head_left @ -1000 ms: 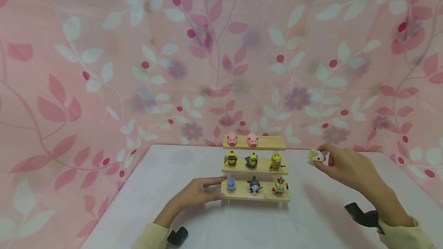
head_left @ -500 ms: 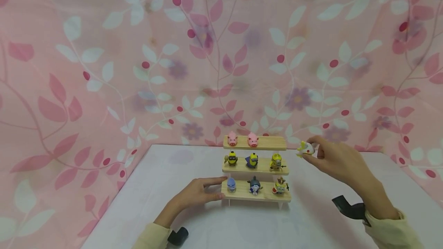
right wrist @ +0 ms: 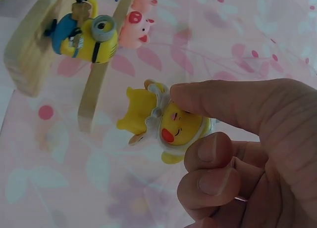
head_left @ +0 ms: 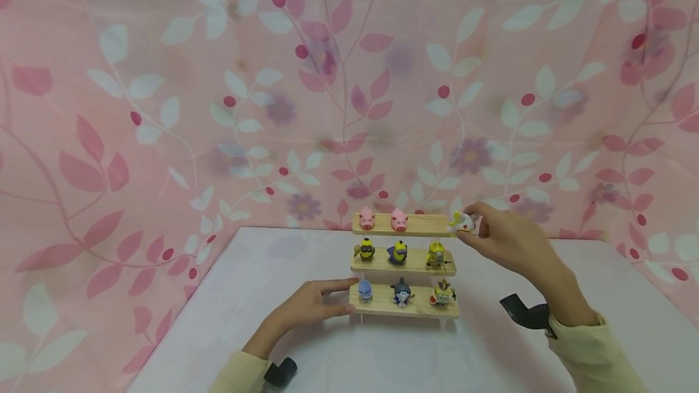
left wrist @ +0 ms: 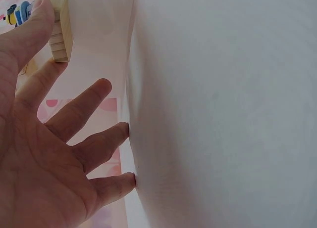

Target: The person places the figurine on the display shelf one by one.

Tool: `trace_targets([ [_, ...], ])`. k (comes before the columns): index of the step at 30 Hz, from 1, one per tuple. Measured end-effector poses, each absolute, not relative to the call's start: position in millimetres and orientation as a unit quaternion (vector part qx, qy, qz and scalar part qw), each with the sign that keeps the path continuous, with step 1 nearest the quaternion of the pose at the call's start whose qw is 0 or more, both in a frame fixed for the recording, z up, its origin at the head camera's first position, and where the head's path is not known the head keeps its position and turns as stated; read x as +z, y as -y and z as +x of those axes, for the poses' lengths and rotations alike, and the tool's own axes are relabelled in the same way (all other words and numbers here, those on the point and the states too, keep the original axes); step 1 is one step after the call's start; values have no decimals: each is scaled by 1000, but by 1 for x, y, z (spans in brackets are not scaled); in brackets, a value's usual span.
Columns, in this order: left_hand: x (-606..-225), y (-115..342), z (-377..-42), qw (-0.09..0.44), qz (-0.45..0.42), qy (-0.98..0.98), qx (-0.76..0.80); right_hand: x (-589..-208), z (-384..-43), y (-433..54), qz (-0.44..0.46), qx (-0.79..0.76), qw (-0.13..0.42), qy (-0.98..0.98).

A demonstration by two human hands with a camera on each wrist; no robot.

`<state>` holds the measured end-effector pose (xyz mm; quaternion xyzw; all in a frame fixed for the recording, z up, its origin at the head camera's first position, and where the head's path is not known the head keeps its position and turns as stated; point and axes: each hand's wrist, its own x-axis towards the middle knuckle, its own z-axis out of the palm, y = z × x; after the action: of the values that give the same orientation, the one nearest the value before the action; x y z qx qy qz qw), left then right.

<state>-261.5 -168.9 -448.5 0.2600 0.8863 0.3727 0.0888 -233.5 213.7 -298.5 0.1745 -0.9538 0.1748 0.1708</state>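
Note:
A small yellow toy figurine (right wrist: 176, 124) in a white hood is pinched between the thumb and fingers of my right hand (head_left: 510, 241). In the head view it is at the right end of the top tier (head_left: 428, 224); whether it touches the board cannot be told. My left hand (head_left: 311, 305) holds the left end of the bottom tier of the wooden display shelf (head_left: 404, 310) between thumb and index finger. In the left wrist view, the other fingers (left wrist: 84, 107) of that hand spread out, two tips near the white tabletop.
Two pink pig figurines (head_left: 399, 221) sit on the top tier. Three yellow minion figurines, one caped (head_left: 398, 253), stand on the middle tier. The bottom tier bears a blue figurine (head_left: 364, 292), a grey-hooded one (head_left: 402, 293) and a crowned one (head_left: 441, 293). A floral curtain (head_left: 327, 108) hangs behind.
My right hand has moved left and slightly up with the yellow figurine, from right of the shelf to the top tier's right end. My left hand has stayed on the shelf.

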Motion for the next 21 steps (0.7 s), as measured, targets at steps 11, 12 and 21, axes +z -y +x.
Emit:
trace_targets([
  [11, -449, 170, -262, 87, 260, -887, 371, -289, -258, -196, 181, 183, 154, 954],
  [12, -449, 169, -262, 88, 259, -887, 371, -288, -260, -194, 181, 183, 152, 954],
  [21, -447, 168, -260, 89, 257, -888, 372, -287, -276, -190, 174, 179, 122, 961],
])
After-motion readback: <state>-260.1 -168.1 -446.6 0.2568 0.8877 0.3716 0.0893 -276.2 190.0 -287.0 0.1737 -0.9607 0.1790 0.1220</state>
